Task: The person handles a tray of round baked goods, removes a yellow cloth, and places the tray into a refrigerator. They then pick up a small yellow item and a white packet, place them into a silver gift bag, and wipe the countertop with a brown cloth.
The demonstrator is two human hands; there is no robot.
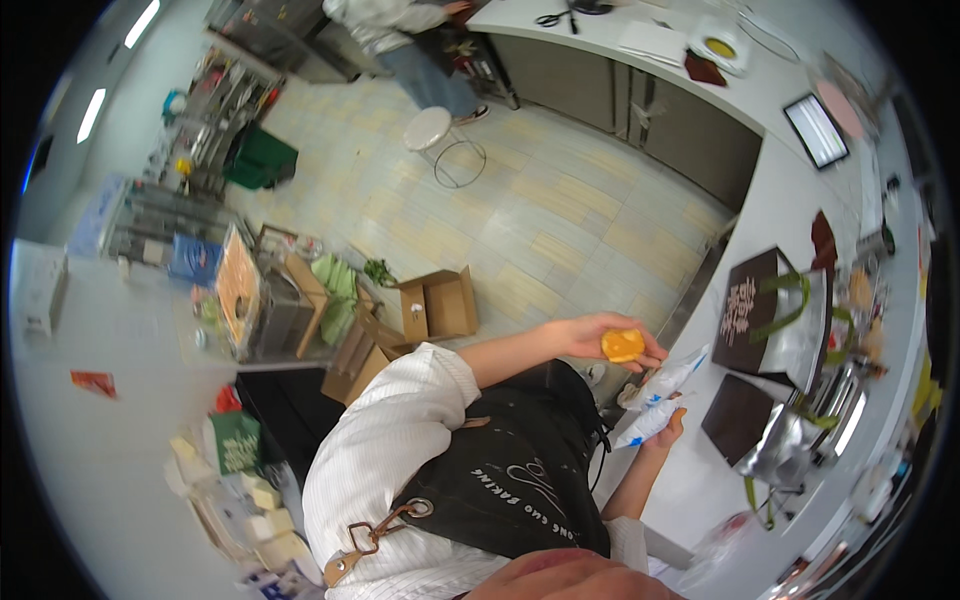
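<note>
My left hand [611,341] is stretched out with a small round orange-yellow piece of food [623,346] in it, seemingly a mango half or a pastry. White-and-blue plastic packs [651,422] lie in my right hand [667,433], close to the counter's edge. Another such pack [670,381] lies just beyond it, near the fingertips of my left hand; which hand bears it is unclear. Beside my hands, a dark insulated bag with green handles [750,311] stands on the white counter, with a second silver-and-dark bag [784,442] nearer to me.
A tablet [816,131], scissors [553,19] and a kitchen scale [718,49] lie along the white counter [787,187]. A person [420,60] stands across the room near a round stool [428,129]. Open cardboard boxes [437,304] and a green bin [259,156] are on the floor.
</note>
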